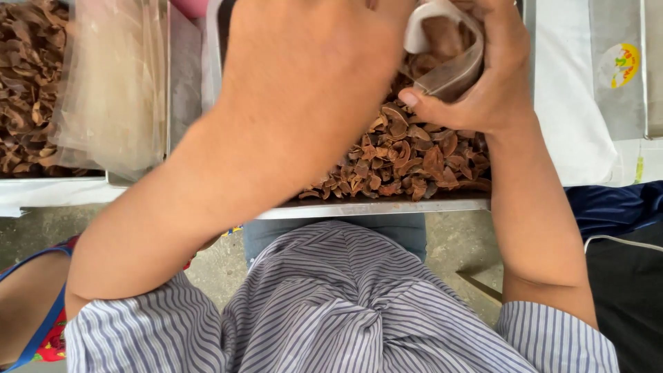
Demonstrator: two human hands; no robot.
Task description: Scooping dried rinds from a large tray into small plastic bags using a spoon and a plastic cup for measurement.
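Observation:
A metal tray (373, 206) in front of me holds a heap of brown dried shell pieces (404, 155). My right hand (476, 76) grips a clear plastic bag (445, 59) partly filled with the same brown pieces, holding it over the tray. My left hand (311, 62) is raised close to the camera at the bag's mouth; its fingers are cut off by the top edge, so I cannot tell what they hold.
A second tray of brown pieces (27, 90) sits at the far left, next to a stack of clear plastic bags (114, 83). White cloth (570, 97) and a printed packet (618, 65) lie at the right. Concrete floor (221, 262) shows below.

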